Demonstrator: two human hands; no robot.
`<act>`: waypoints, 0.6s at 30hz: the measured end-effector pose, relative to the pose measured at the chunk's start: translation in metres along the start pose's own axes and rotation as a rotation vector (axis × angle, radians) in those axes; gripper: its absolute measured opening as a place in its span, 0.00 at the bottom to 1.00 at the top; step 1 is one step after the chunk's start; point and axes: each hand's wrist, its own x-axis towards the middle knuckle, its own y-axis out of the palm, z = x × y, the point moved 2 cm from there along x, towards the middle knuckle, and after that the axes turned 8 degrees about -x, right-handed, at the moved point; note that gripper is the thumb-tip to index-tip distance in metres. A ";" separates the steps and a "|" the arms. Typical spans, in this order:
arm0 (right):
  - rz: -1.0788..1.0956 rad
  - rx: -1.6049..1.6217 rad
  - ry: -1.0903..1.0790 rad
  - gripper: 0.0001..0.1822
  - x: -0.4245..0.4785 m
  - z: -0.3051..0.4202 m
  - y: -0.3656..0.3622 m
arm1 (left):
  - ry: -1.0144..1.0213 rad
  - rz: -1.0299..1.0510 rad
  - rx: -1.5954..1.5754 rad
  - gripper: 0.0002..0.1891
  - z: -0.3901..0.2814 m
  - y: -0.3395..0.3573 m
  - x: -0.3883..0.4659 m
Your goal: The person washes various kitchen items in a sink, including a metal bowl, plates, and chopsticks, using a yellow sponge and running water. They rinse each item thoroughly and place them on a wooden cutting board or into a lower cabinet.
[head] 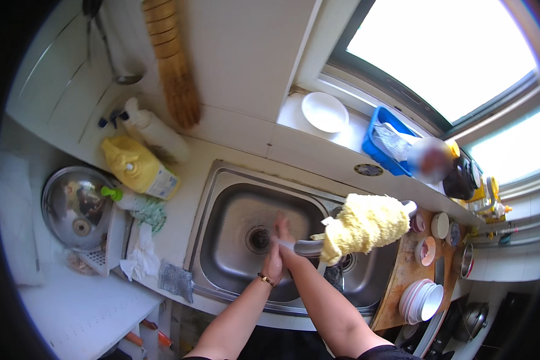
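Note:
Over the left basin of the stainless steel sink [225,211], my left hand [274,261] and my right hand [285,236] are pressed together, palm against palm. They lie under the mouth of a faucet [308,247] whose spout is wrapped in yellow terry cloth [369,225]. Water seems to run onto them, though the stream is hard to make out. The drain [258,239] is just left of my fingers. A beaded bracelet [267,280] circles my left wrist. Neither hand visibly holds an object.
Left of the sink are a yellow jug [139,166], a pump bottle [128,198], white tissue [141,256], a grey scouring cloth [175,280] and a metal lid [76,207]. On the right, a wooden board [389,292] bears stacked bowls [420,301]. A blue basket [384,144] stands on the ledge.

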 end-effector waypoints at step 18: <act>-0.616 -0.703 0.643 0.25 -0.092 -0.184 -0.300 | 0.088 0.053 0.637 0.13 0.024 -0.059 -0.001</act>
